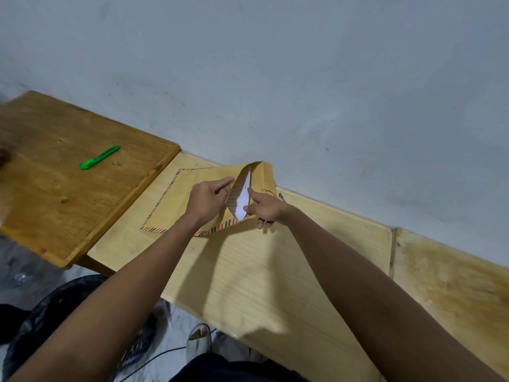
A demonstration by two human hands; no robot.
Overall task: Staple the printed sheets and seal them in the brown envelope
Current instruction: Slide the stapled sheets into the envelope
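Brown envelope [176,199] lies on pale wooden desk [275,271], near wall [303,78], mouth held agape. Left hand [206,199] pinches near lip of mouth; right hand [265,208] grips far lip, index finger extended onto printed sheets [242,199] partly inside. Striped border along envelope edges. Green utility knife [99,157] well left of envelope, on darker adjoining desk [55,202].

the brown envelope [176,199], edged with orange-and-black stripes, lies on the pale tabletop [275,271] near the wall, its mouth end lifted and gaping. the white printed sheets [243,198] sit inside the opening, partly showing.
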